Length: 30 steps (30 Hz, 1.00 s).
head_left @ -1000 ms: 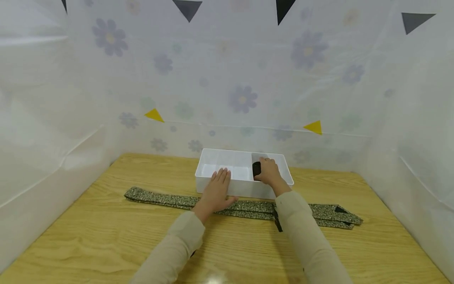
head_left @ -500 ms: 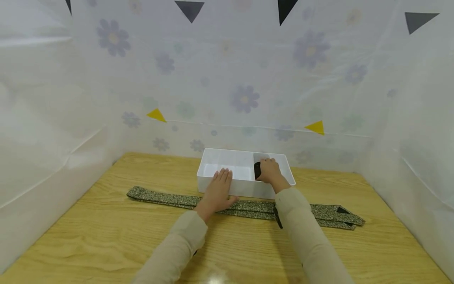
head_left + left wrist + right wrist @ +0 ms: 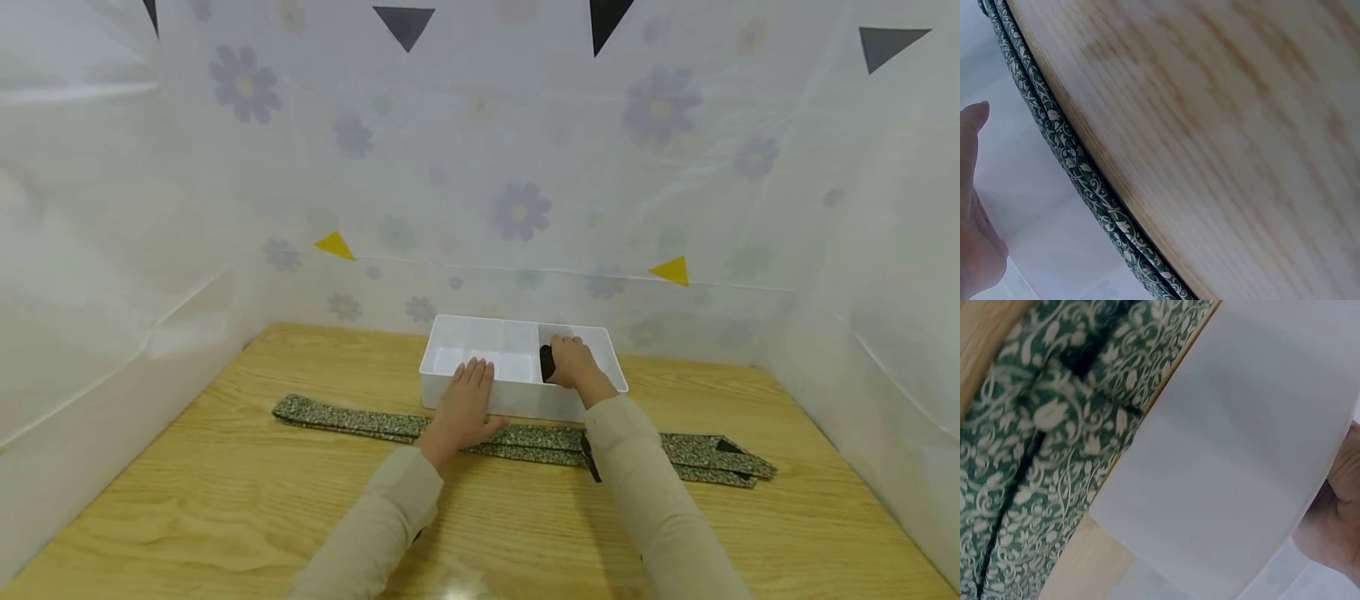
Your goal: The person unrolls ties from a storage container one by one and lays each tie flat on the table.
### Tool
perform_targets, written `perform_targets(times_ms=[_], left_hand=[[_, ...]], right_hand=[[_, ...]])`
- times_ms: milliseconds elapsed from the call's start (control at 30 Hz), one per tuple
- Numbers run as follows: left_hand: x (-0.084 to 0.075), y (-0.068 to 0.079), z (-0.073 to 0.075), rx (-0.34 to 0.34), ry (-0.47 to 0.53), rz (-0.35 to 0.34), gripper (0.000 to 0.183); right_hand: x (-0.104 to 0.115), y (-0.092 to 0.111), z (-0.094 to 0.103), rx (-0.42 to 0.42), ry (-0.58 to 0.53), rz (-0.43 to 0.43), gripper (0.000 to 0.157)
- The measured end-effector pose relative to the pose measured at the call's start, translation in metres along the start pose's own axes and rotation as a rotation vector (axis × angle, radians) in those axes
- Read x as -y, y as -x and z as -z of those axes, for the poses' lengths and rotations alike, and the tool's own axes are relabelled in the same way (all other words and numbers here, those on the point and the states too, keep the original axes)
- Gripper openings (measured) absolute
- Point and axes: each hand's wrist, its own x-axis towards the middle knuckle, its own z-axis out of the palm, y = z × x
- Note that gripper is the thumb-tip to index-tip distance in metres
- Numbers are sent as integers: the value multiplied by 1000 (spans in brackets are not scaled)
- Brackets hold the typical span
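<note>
A white box (image 3: 480,396) with a divider stands near the back of the table. My left hand (image 3: 463,408) rests with straight fingers against its front wall and rim. Inside the smaller right compartment, my right hand (image 3: 573,363) grips a small black object (image 3: 547,364); most of it is hidden by the fingers, so its kind is unclear. In the right wrist view, the box wall (image 3: 1222,450) hides much of that hand (image 3: 1335,512). A green necktie (image 3: 345,419) with a pale floral pattern lies doubled lengthwise in front of the box, passing beneath both arms.
The wooden table (image 3: 225,500) has translucent sheeting on its left, right and back sides. Yellow triangles (image 3: 670,271) and dark ones mark the back sheet (image 3: 465,167). A black strip (image 3: 591,460) shows beside the right sleeve, over the necktie.
The head view has shifted a little, so everything appears slightly farther right. Both hands keep about the same places at the box.
</note>
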Motion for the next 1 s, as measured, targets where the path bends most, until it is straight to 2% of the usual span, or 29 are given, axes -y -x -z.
perform_targets(times_ms=[267,467,700,900,1000], left_hand=[[1,-1,-1,-11,-2,-2,84],[-1,-2,-4,-24,-7,-12,84],[-3,-2,-7,-28,-11,-14,85],[-5,-2,-4,-24,-20,-8,85],[-7,-2,-6,-18,-28,-5,85]], right_hand=[[-5,-3,-3,13,60,30,72],[-8,-4,-6,26,103,15,68],[-8,-5,-6,54,105,-8,64],[-7,-2,0,77,97,-25,72],[-7,1,0,60,82,-24,76]])
